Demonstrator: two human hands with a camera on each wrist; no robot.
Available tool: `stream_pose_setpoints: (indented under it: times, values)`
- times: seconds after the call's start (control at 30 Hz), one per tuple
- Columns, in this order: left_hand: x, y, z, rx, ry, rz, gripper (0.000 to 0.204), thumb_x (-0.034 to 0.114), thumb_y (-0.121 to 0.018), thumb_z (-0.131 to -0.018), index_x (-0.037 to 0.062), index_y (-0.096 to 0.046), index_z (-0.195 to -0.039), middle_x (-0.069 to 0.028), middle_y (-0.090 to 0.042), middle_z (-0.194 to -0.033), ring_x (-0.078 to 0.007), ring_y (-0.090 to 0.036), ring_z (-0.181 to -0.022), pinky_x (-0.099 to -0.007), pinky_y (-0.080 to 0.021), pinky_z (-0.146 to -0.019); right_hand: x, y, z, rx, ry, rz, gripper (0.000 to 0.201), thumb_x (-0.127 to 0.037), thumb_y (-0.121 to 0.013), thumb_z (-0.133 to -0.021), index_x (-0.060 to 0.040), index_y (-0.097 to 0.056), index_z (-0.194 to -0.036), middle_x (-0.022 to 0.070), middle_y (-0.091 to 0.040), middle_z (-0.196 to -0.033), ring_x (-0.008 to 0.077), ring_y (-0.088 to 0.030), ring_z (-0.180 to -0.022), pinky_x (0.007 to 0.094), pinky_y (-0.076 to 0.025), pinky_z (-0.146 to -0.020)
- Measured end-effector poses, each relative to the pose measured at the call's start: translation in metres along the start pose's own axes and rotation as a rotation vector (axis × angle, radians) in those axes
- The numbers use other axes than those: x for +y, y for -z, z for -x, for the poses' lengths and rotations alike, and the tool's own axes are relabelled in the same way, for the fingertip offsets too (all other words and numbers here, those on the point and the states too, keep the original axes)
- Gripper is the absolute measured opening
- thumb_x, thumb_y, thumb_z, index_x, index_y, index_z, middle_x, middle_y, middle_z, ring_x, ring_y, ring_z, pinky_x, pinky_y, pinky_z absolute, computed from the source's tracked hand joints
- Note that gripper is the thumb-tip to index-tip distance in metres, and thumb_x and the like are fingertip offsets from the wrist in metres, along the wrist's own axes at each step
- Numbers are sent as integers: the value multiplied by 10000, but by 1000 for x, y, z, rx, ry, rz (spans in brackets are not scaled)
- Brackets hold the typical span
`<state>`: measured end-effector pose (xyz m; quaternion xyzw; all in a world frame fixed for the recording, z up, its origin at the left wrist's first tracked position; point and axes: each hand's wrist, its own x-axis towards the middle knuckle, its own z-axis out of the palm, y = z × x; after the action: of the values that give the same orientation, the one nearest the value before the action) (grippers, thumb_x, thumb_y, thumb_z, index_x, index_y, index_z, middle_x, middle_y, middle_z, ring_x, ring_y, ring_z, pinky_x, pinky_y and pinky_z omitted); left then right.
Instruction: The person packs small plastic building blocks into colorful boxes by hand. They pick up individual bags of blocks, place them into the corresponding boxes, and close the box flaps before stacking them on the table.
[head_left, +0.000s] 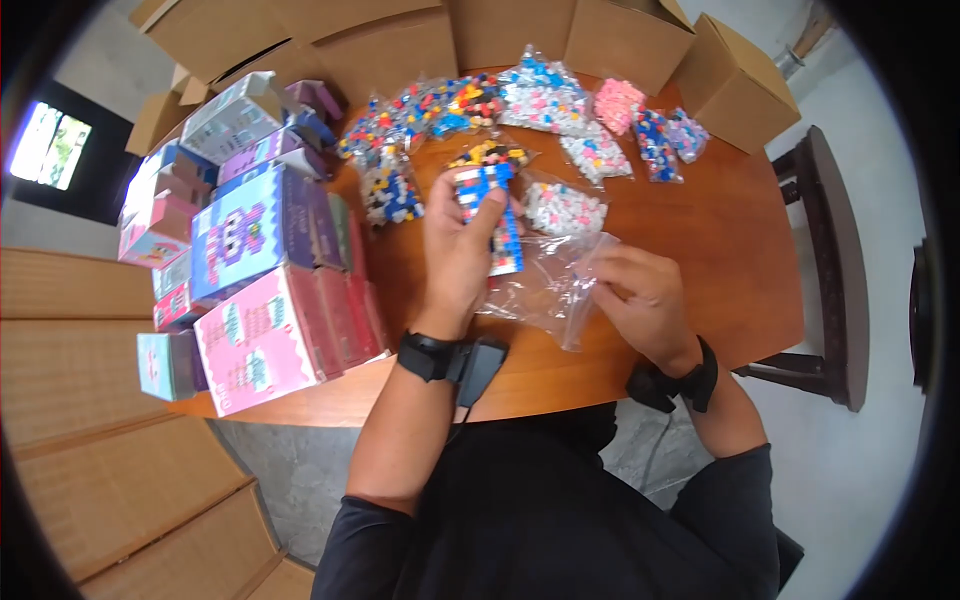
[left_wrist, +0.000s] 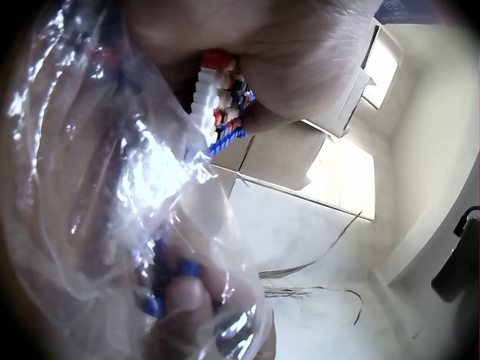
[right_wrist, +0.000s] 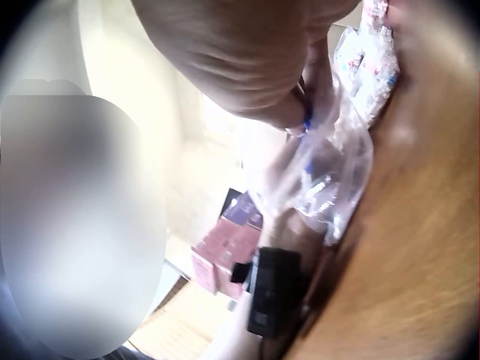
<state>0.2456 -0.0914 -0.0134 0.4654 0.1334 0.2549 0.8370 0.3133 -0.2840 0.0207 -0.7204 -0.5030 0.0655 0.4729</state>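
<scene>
My left hand (head_left: 455,255) grips a slab of small interlocked toy bricks (head_left: 507,240) in blue, white and red, its thumb lying across the face. In the left wrist view, the stack's edge (left_wrist: 217,105) shows below that palm. Beside it my right hand (head_left: 645,295) pinches a clear plastic bag (head_left: 545,285), fingers curled at its right edge. Small blue pieces (left_wrist: 189,268) show by the right fingertips, seen through the film in the left wrist view. The bag (right_wrist: 341,169) spans between both hands close over the table in the right wrist view.
Several bags of small bricks (head_left: 545,100) lie across the far side of the wooden table (head_left: 720,260). Pink and purple boxes (head_left: 262,335) are piled at the left. Open cardboard boxes (head_left: 390,50) line the back. A dark chair (head_left: 835,270) stands at the right.
</scene>
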Motion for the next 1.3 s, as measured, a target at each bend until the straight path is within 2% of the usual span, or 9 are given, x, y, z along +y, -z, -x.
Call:
stream_pose_setpoints:
  times: [0.23, 0.37, 0.63, 0.73, 0.83, 0.93, 1.03, 1.13, 1.3]
  values:
    - [5, 1, 0, 49, 39, 0, 240, 94, -582, -911, 37, -456, -1107, -112, -626, -835, -149, -607, -662, -243, -500, -573, 16, 26, 6, 151, -566, -1181, 92, 16, -632, -844, 7, -649, -934, 120, -674, -889, 175, -641, -745, 273, -532, -699]
    - [5, 1, 0, 52, 37, -8, 242, 99, -584, -911, 37, -457, -1108, -110, -626, -836, -146, -607, -662, -244, -501, -582, 23, 27, 9, 133, -609, -1221, 110, 15, -642, -835, 4, -650, -944, 126, -675, -887, 161, -643, -740, 267, -536, -701]
    - [6, -5, 5, 149, -74, -227, 241, 70, -577, -907, 37, -443, -1105, -96, -623, -816, -121, -594, -634, -228, -479, -547, 34, 31, 2, -114, -614, -602, 63, 0, -655, -824, 20, -656, -884, 75, -666, -797, 110, -627, -713, 239, -511, -667]
    - [2, -2, 4, 158, -64, -323, 234, 60, -570, -907, 40, -443, -1102, -86, -618, -797, -109, -586, -628, -225, -469, -538, 22, 35, -2, -86, -596, -297, 56, 16, -642, -826, 31, -652, -879, 49, -655, -777, 87, -613, -709, 222, -491, -652]
    - [-5, -1, 6, 120, -79, -431, 232, 46, -563, -906, 38, -441, -1104, -78, -613, -788, -98, -579, -636, -223, -462, -540, 10, 47, -6, 144, -517, -249, 57, 18, -644, -825, 31, -652, -880, 36, -655, -775, 78, -607, -707, 215, -483, -648]
    - [-10, -3, 11, -16, -143, -805, 215, 42, -584, -877, 26, -479, -1064, -48, -602, -771, -86, -568, -628, -220, -454, -545, -5, 50, -26, 133, -420, -241, 53, 20, -646, -825, 35, -647, -875, 27, -658, -784, 79, -608, -714, 208, -479, -647]
    - [11, -8, 12, 22, -18, -941, 239, 61, -622, -818, -9, -512, -1018, -89, -583, -786, -156, -557, -666, -294, -459, -621, 5, 46, -37, -28, -467, -21, 71, -25, -643, -813, 10, -646, -875, 88, -657, -767, 142, -614, -652, 265, -474, -615]
    - [15, 6, 6, 148, 12, -816, 225, 59, -622, -814, -11, -525, -1005, -87, -597, -770, -154, -555, -644, -303, -460, -606, 22, 42, -31, -102, -454, 217, 74, -32, -630, -780, -5, -639, -849, 133, -630, -758, 230, -608, -631, 316, -467, -604]
    - [30, -13, 10, 34, 81, -398, 216, 54, -590, -890, 11, -488, -1075, -63, -629, -796, -83, -580, -659, -208, -459, -565, 39, 32, -22, -114, -282, 360, 73, 3, -607, -736, -4, -627, -807, 150, -592, -750, 300, -584, -650, 351, -460, -602]
